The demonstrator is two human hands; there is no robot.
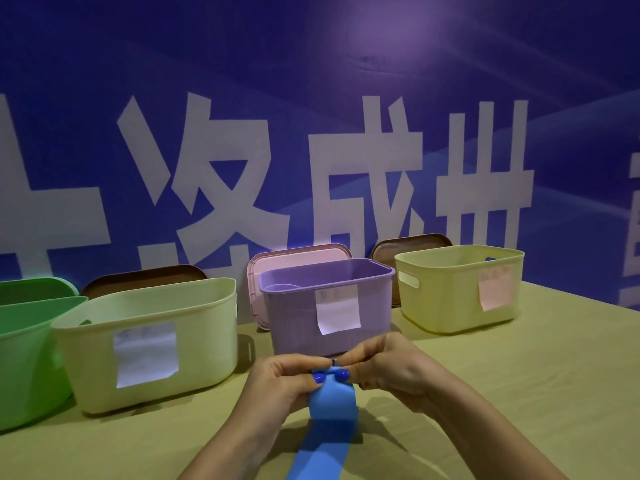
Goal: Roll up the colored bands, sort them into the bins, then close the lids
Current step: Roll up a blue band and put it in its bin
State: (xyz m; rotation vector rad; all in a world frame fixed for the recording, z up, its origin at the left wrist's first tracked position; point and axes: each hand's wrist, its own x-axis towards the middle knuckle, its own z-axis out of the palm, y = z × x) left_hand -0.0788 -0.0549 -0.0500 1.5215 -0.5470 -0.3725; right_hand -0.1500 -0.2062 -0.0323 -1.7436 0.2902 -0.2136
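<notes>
A blue band (329,420) runs from the bottom edge up to my hands. My left hand (280,386) and my right hand (384,368) pinch its upper end between thumbs and fingers, just in front of the purple bin (367,327). A green bin (24,358), a pale green bin (207,327) and a yellow bin (446,296) stand in the same row, all open. Paper labels hang on three of them. Something pale lies inside the purple bin.
Lids lean against the blue wall behind the bins: a brown lid (145,280), a pink lid (294,256) and another brown lid (408,242). The tan table (519,375) reaches right and forward of the bins.
</notes>
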